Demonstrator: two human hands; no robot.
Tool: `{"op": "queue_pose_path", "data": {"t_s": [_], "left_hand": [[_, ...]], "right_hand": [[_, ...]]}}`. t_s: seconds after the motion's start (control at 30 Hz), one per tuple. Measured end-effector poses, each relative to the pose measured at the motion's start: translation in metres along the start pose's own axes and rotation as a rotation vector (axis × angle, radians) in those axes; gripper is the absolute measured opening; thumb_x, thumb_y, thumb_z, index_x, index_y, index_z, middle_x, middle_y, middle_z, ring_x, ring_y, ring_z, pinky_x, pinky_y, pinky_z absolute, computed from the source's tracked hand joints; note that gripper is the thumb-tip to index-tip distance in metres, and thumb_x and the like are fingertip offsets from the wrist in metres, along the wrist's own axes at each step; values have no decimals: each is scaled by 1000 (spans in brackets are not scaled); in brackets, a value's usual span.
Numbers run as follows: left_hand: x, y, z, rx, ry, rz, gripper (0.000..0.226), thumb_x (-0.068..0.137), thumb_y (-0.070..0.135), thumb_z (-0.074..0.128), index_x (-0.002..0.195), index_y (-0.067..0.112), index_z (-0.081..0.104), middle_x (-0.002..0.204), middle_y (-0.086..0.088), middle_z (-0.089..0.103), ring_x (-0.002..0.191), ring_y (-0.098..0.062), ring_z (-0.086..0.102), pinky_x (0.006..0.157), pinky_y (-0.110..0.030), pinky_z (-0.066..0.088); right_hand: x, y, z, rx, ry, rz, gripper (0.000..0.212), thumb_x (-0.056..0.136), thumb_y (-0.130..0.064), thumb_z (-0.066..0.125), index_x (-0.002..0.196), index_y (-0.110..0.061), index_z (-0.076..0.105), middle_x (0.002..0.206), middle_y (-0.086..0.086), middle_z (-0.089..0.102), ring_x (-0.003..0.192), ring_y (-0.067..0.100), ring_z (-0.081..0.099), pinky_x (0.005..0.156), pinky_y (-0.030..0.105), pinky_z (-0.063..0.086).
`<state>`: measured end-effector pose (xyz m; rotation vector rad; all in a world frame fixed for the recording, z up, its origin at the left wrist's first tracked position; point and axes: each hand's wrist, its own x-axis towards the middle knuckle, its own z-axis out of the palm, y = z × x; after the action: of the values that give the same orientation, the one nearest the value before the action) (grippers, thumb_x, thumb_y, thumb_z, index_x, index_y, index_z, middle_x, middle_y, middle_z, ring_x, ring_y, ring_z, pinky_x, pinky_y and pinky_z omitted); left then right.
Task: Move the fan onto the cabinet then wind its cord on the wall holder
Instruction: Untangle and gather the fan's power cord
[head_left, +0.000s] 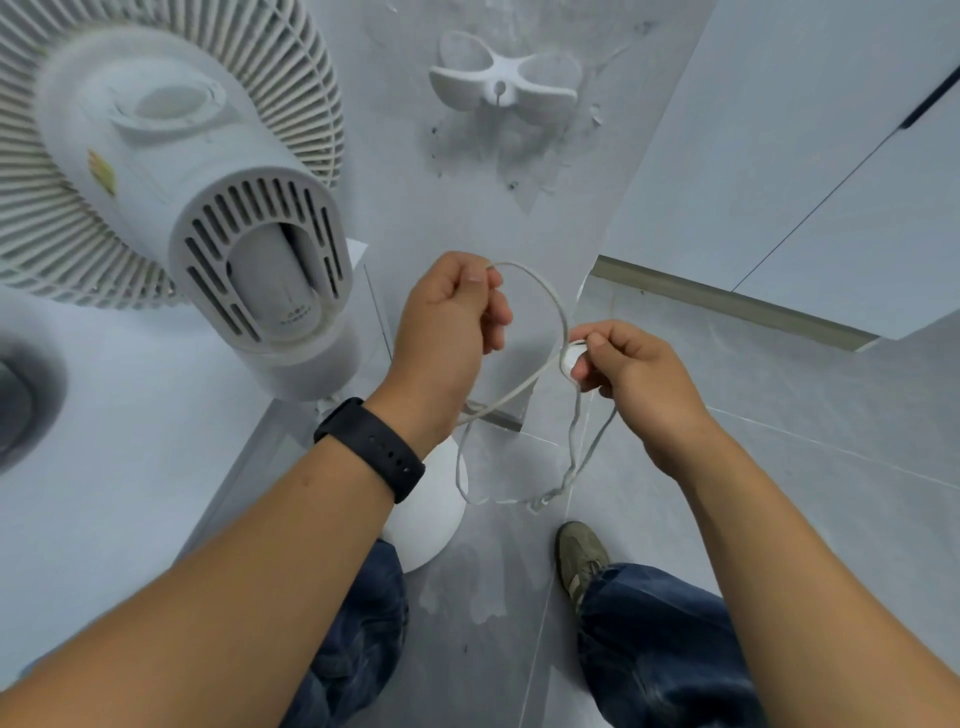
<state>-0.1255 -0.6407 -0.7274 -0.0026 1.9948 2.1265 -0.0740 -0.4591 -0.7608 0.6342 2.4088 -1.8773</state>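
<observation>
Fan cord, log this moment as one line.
fan: on cabinet | cord: pinched by left hand and right hand | wall holder: bare

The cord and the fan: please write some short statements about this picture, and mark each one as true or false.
1. Both hands hold the cord. True: the left hand pinches it near the top of a loop, and the right hand grips it lower down.
2. The cord is already wound on the wall holder. False: the holder is bare, and the cord hangs in loose loops below the hands.
3. The fan stands on the floor. False: it stands on the white cabinet, at the left.
4. The left wrist carries a black band. True.
5. The wall holder is below the hands. False: it is on the wall above them.
</observation>
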Motion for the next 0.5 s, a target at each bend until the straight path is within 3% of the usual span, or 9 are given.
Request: {"op": "queue_pose_path", "data": {"t_s": [0.2,0.3,0.4,0.5], "left_hand": [[0,1,1,-68,27,-76,30,111,18,37,88,20,55,72,4,67,55,-13,54,67,-33,47],[-1,3,0,-167,47,-87,30,112,17,35,88,19,54,72,4,67,55,-14,54,66,-32,46],[-1,8,-2,-271,49,-72,31,112,16,34,87,18,52,73,3,66,57,-14,53,64,-29,45],[-2,7,0,-259,32,-68,31,112,16,35,86,19,52,72,3,66,56,-14,52,64,-29,44]], "right_hand": [[-1,-2,5,48,-175,-28,25,106,-15,53,108,-25,75,83,-5,62,70,7,53,62,10,42],[-3,-2,9,-115,-195,-73,16,103,-24,61,103,-29,76,88,-7,60,73,3,53,67,7,42],[0,10,8,-475,-188,-140,19,102,-36,61,87,-30,70,93,-3,57,82,14,54,80,29,45],[1,18,8,-748,-153,-42,20,103,-45,55,99,-35,72,122,-7,53,121,26,44,103,44,36]]}}
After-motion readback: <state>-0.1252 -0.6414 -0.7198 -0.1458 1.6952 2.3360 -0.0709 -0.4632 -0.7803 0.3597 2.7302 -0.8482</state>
